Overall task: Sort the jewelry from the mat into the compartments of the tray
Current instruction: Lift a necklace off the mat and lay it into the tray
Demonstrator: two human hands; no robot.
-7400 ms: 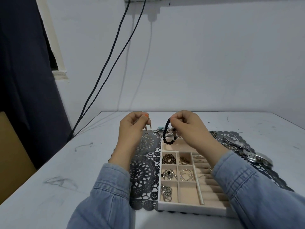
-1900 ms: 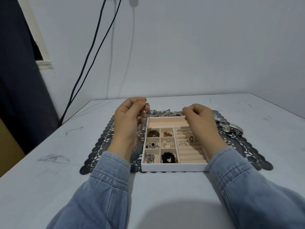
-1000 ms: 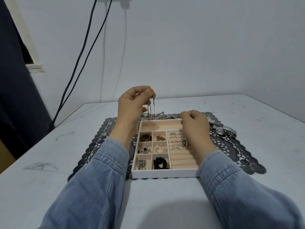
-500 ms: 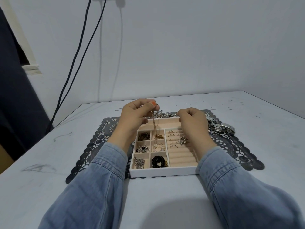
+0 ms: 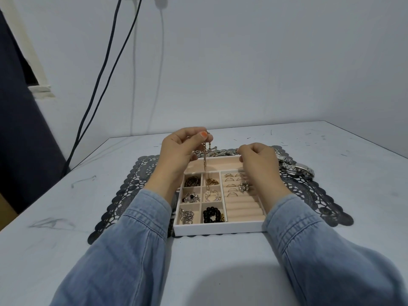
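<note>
Thin gold chain (image 5: 205,163) pinched by left grip (image 5: 178,151) over white tray (image 5: 220,229), black beads (image 5: 211,214) in near compartment, right grip (image 5: 258,161) curled, hold unclear

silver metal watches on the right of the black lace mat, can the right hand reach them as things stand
Probably yes. The right hand is at the far edge of the white compartment tray, right beside the silver metal watches, with nothing between them. Its curled fingers would need to open first.
</note>
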